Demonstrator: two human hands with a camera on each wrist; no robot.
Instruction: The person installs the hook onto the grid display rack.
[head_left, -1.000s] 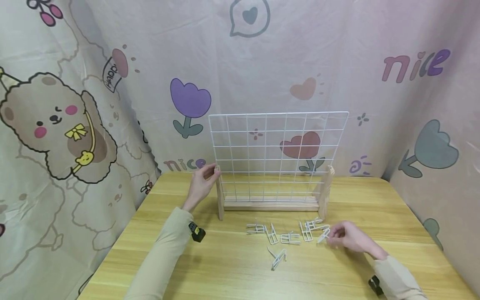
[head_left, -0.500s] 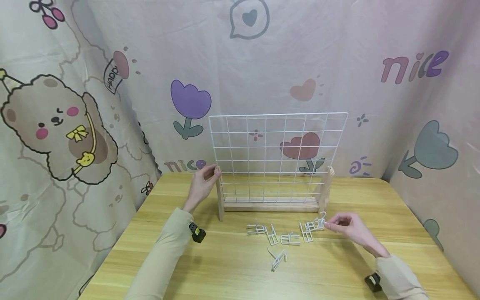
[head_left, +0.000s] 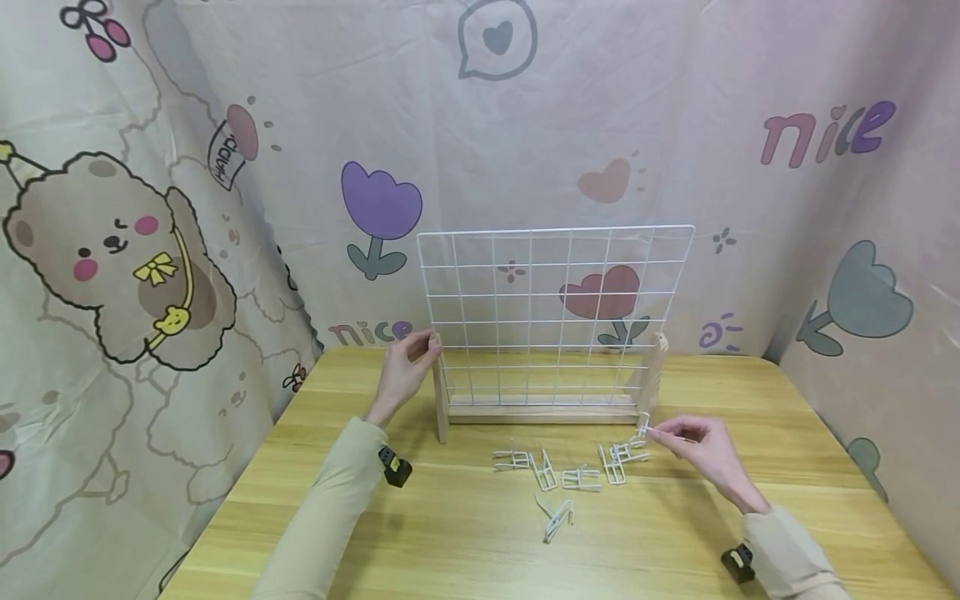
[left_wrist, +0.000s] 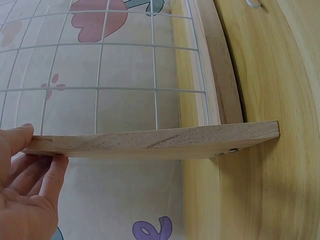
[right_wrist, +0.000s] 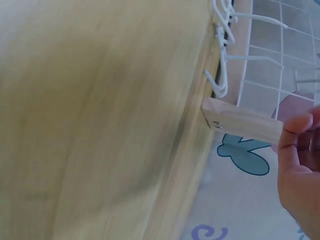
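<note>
A white wire grid panel (head_left: 555,230) leans back in a pale wooden stand (head_left: 542,412) on the table. My left hand (head_left: 401,371) holds the top of the stand's left upright (left_wrist: 150,141), thumb on one face and fingers on the other in the left wrist view. Between thumb and fingers of my right hand (head_left: 707,452) is a small white wire hook (head_left: 642,428), raised beside the foot of the right upright (head_left: 651,392). In the right wrist view the right hand (right_wrist: 300,170) partly covers that upright.
Several more white wire hooks lie on the wooden table (head_left: 450,525) before the stand, among them one hook (head_left: 512,459) at the left, one (head_left: 581,477) in the middle and one (head_left: 557,521) nearer me. A patterned curtain (head_left: 495,142) hangs behind and at both sides.
My right hand has moved forward and slightly left, carrying the hook up from beside the pile toward the stand's right upright. My left hand has stayed on the left upright.
</note>
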